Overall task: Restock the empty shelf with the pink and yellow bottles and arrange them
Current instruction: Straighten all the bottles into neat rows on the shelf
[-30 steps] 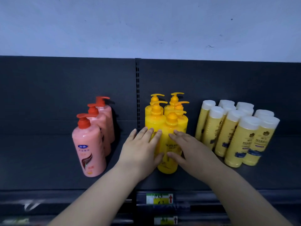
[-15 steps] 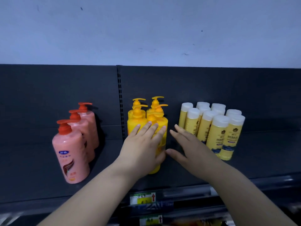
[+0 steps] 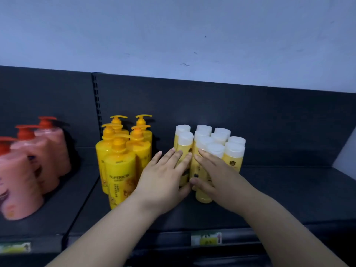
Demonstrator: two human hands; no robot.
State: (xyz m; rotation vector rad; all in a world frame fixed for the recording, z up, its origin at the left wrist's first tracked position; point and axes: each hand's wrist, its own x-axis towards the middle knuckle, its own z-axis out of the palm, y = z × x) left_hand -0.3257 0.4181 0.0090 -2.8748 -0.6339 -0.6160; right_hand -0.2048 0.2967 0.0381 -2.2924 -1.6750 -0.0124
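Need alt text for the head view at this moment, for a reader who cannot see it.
Both hands, left hand and right hand, lie flat against white-capped yellow bottles on a dark shelf. Yellow pump bottles stand left of them, pink pump bottles farther left.

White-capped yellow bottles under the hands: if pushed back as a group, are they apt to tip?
Probably somewhat: the white-capped bottles are tall and slim. Packed close together, they likely brace each other. Both hands, left hand and right hand, press low-to-mid, which should limit toppling.
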